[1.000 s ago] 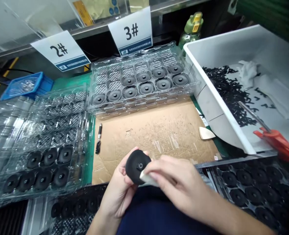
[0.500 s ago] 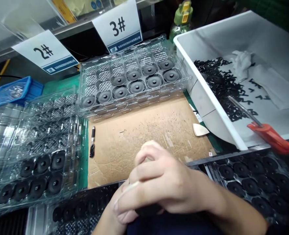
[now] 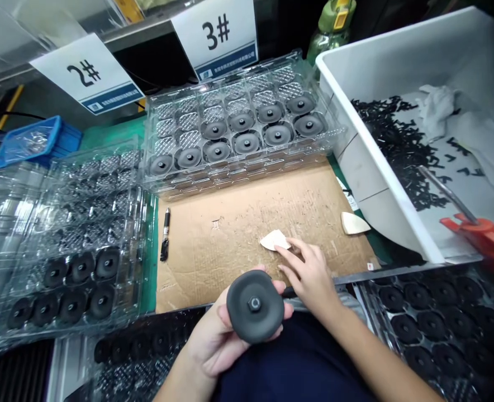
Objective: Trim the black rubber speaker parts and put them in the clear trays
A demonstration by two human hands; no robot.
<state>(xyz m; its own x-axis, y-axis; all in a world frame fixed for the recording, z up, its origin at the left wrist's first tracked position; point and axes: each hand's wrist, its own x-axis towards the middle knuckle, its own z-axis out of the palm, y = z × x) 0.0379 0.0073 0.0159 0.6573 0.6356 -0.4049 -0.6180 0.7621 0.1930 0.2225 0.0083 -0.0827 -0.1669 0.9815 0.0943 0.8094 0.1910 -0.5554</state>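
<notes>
Black disc (image 3: 247,328) cupped in the left hand (image 3: 219,343), hub (image 3: 254,303) facing up, fingers curled beneath and around it; round, no long axis. White pad (image 3: 273,238) on the cardboard (image 3: 205,257), beyond the disc and slightly right, touching parted fingertips of the right hand (image 3: 314,279).

A cardboard sheet (image 3: 234,223) lies on the surface (image 3: 150,273), a pen (image 3: 165,234) along its left edge, a wedge (image 3: 273,239) near its middle at the fingers (image 3: 292,261) of the right hand (image 3: 314,277), a second wedge (image 3: 355,223) at its right edge. Behind stands a tray (image 3: 235,106) with discs (image 3: 247,144) in its front two rows; left, another tray (image 3: 125,177). Right is a bin (image 3: 366,178), small parts (image 3: 404,153) inside. Before the sheet, a held disc (image 3: 251,326) rests in the left hand (image 3: 215,340). A further tray (image 3: 429,329) seems to sit lower, front right.
</notes>
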